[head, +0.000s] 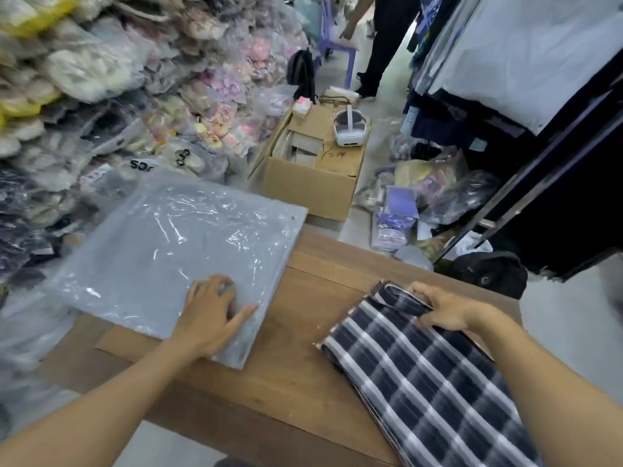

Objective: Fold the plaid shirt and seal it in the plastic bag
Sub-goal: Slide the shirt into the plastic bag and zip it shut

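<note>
**Shirt folded under the right hand, bags under the left**

While I watch through the head camera, the only view I have, both bare hands sit on the wooden table [303, 365]. My left hand [210, 318] lies flat with its fingers spread on the near right corner of a stack of plastic bags [175, 251]. The palm presses down on the top sheet, and I cannot tell whether the fingertips have caught an edge. The stack is grey under glossy, wrinkled film and lies ahead of and to the left of that hand, with its far left part hanging past the table edge. A flat piece of cardboard [114, 342] shows under the stack's near edge, just left of the left wrist.

My right hand [441, 310] is curled over the far end of the plaid shirt [428, 382], fingers closed on the bunched collar area with the thumb tucked below. The shirt is dark navy with white checks, folded into a long strip that runs from under this hand back toward my body and over the near right edge of the table. It lies well apart from the bags, with bare wood between the two hands.

Beyond the left hand, an open cardboard box [310, 183] stands on the floor with a white headset [350, 129] resting on it. Left of it are heaps of bagged goods [101, 79]. Farther off a person's legs [381, 52] stand in the aisle, and dark hanging clothes [539, 96] fill the space beyond the right hand.
</note>
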Tool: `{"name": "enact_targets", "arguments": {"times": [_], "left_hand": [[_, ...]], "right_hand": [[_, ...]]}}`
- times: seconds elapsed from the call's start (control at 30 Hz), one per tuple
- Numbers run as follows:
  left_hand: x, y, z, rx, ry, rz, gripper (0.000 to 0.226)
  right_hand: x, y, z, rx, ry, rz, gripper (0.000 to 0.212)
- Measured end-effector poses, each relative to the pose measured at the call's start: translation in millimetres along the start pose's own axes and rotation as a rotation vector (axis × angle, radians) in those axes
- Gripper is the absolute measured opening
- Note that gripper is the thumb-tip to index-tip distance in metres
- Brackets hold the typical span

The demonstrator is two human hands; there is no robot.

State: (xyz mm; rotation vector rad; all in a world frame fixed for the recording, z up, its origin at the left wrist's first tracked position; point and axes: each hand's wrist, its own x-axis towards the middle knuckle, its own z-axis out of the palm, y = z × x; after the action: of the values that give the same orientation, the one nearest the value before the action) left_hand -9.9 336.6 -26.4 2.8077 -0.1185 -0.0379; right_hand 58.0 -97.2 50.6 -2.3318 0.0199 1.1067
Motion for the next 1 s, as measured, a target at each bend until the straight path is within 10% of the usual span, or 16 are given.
{"name": "enact_targets", "arguments": {"times": [0.23,0.37,0.8,1.0], "left_hand": [[-6,30,12,0.332,-0.007,-0.139,0.075],[-2,43,10,0.298,-0.011,-0.002,0.053],[5,84,-9,0.433,-0.199,0.074,0.042],[17,87,-12,0.279,-0.141,-0.177,0.023]], "right_hand": [[1,-51,26,-0.779,0.332,-0.103,0.081],[6,-84,56,-1.027,0.214,-0.36,0.062],[5,-106,96,-1.274,0.2,-0.425,0.023],[-12,-123,118,-1.204,0.283,-0.38,0.024]]}}
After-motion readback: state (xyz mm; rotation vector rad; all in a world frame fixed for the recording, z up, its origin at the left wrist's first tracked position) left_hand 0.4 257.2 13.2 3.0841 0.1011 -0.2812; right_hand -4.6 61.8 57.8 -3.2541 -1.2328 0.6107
